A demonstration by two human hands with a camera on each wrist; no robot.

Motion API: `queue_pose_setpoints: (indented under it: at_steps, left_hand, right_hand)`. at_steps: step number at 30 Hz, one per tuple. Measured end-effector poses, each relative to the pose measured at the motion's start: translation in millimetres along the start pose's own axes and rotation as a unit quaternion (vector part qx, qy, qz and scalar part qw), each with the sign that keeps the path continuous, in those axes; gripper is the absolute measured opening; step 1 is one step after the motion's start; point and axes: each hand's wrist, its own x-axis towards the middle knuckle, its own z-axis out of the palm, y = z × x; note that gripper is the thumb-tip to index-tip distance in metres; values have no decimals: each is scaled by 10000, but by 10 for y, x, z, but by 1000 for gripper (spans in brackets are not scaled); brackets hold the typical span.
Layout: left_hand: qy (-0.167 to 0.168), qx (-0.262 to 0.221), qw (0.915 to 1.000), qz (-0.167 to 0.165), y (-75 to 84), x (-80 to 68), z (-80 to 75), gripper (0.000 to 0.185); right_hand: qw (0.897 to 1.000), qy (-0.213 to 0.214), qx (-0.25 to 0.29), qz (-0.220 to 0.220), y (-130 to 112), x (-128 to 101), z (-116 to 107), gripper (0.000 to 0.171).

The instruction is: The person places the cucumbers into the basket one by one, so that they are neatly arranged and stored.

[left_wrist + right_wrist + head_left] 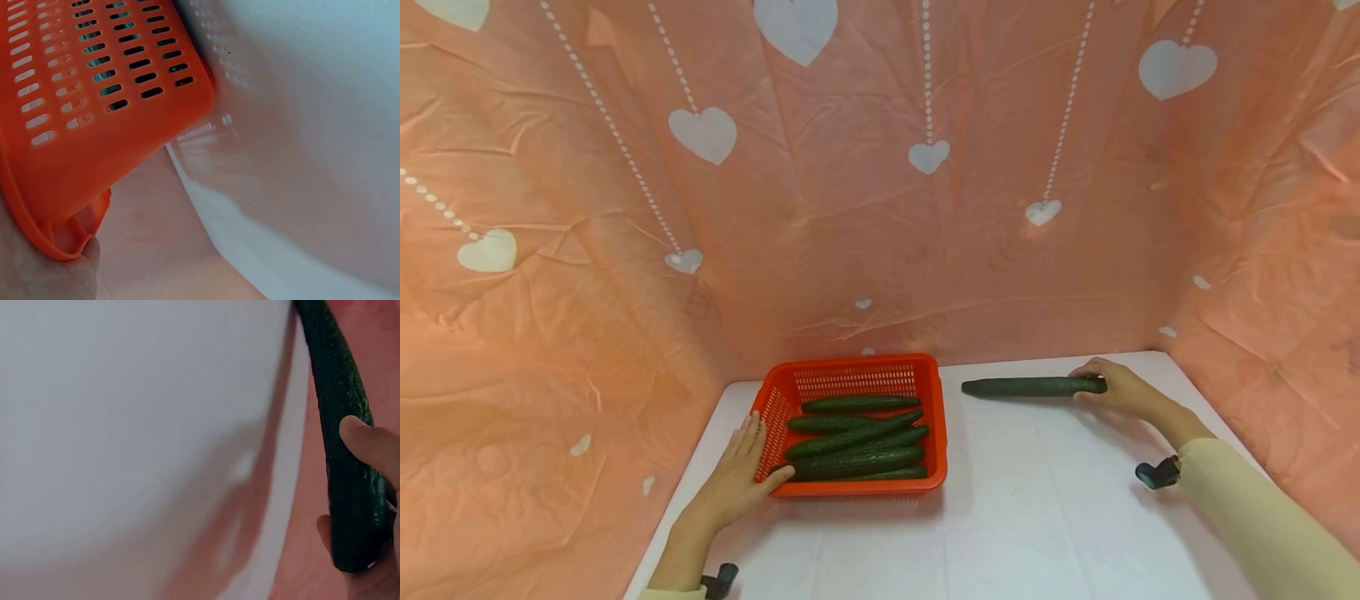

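My right hand (pixel 1116 393) pinches one end of a dark green cucumber (pixel 1018 387) above the back right of the table. In the right wrist view my thumb presses the side of this cucumber (pixel 345 394) and a fingertip shows at the other side. My left hand (pixel 736 477) rests against the left side of a red plastic basket (pixel 859 488), fingers straight along the rim and thumb spread at the front corner. Several cucumbers (pixel 853 435) lie inside, roughly crosswise, some overlapping. From the left wrist, the slotted basket wall (pixel 100 156) hides most of its contents.
A white cloth (pixel 1045 500) covers the table, which runs to the right of and in front of the basket. Pink-orange sheeting (pixel 985 275) with white hearts hangs behind the table and at both sides.
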Motion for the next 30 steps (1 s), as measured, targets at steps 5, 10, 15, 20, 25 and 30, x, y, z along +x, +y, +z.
queue_pose_setpoints:
  at_steps: [5, 10, 15, 20, 25, 30]
  left_hand:
    - [49, 61, 10000, 24, 7, 2, -23, 107]
    - [82, 114, 9999, 72, 9, 8, -17, 107]
    - [70, 144, 9999, 58, 0, 6, -12, 108]
    - [30, 161, 9999, 22, -2, 11, -17, 108]
    - [68, 184, 9998, 74, -24, 17, 5, 109]
    - [58, 64, 9999, 59, -22, 12, 9, 109]
  right_hand:
    - [9999, 127, 55, 6, -120, -20, -38, 33]
    - [9992, 293, 175, 189, -194, -71, -54, 34]
    - [9964, 538, 364, 545, -312, -123, -117, 39]
    - [9926, 667, 469, 899, -443, -109, -191, 46]
    - [9909, 724, 622, 947, -600, -60, -239, 51]
    - [9886, 790, 885, 925, -795, 24, -222, 51]
